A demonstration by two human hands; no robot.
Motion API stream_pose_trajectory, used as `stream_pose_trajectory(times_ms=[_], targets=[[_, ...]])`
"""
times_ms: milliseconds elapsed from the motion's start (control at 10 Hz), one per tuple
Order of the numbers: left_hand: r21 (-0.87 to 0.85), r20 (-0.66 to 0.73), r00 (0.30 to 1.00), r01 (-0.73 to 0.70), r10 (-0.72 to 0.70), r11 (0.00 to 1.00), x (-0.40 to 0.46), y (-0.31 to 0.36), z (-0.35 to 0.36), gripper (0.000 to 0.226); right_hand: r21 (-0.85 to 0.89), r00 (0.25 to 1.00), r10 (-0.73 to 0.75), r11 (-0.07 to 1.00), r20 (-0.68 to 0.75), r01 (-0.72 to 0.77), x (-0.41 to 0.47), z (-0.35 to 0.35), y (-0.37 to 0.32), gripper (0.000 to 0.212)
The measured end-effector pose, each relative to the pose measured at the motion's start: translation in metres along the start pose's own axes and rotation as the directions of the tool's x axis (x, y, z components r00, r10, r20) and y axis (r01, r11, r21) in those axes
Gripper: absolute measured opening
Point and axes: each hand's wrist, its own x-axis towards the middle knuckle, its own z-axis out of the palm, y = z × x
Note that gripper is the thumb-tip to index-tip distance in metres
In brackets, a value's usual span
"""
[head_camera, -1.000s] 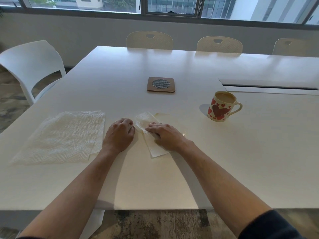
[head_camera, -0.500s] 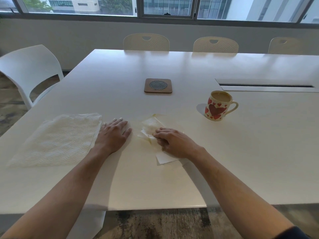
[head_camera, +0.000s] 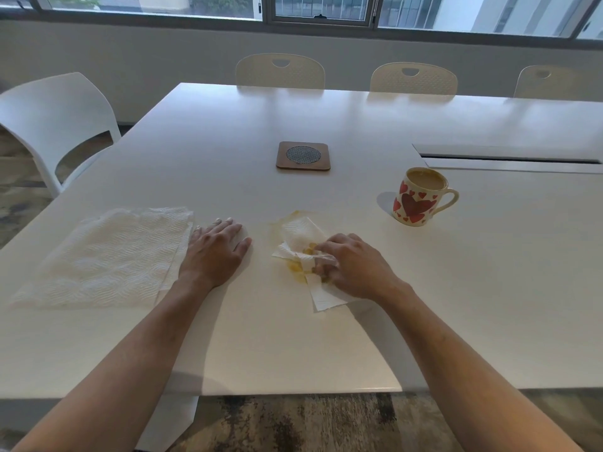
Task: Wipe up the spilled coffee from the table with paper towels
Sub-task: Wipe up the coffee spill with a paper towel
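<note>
right hand (head_camera: 354, 265) bunches crumpled, seemingly damp paper towel (head_camera: 301, 238).

No readable text, label, brand or number shows anywhere.

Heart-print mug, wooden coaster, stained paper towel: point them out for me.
heart-print mug (head_camera: 415, 203), head view, on the big red heart on its side.
wooden coaster (head_camera: 303, 156), head view, on its round mesh centre.
stained paper towel (head_camera: 301, 230), head view, on its clean far flap.
</note>
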Motion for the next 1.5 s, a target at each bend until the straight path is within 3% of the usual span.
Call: stream_pose_trajectory(times_ms=[100,400,700,900,1100,1300,1500], targets=[[-0.004,0.0,1.0,-0.006,0.006,1.0,0.0,0.0,0.001,0.052,0.011,0.995,0.039,0.999,0.092,-0.04,0.004,-0.003,-0.005,0.036],[-0.017,-0.01,1.0,-0.01,0.01,1.0,-0.002,-0.001,-0.001,0.05,-0.038,0.999,0.025,0.999,-0.025,-0.026,0.005,0.001,-0.016,0.02],[-0.017,-0.017,1.0,-0.012,0.012,1.0,-0.002,0.0,-0.001,0.049,0.285,0.978,0.138,0.954,-0.154,-0.089,0.005,-0.031,0.01,0.017],[-0.016,-0.015,1.0,-0.013,0.013,1.0,-0.001,-0.002,0.001,0.05,0.333,0.954,0.159,0.94,-0.252,-0.069,0.011,-0.035,0.036,0.033],[-0.018,-0.018,1.0,-0.008,0.007,1.0,-0.002,-0.001,0.0,0.05,0.386,0.884,0.333,0.901,-0.328,-0.197,0.017,-0.027,0.048,0.039],[-0.018,-0.02,1.0,-0.011,0.011,1.0,-0.001,-0.002,0.001,0.05,0.315,0.925,0.356,0.9,-0.134,-0.301,0.018,-0.026,0.047,0.055],[-0.013,-0.025,1.0,-0.012,0.012,1.0,-0.001,-0.002,0.002,0.05,0.156,0.922,0.315,0.946,-0.224,-0.285,0.02,-0.016,0.047,0.039]])
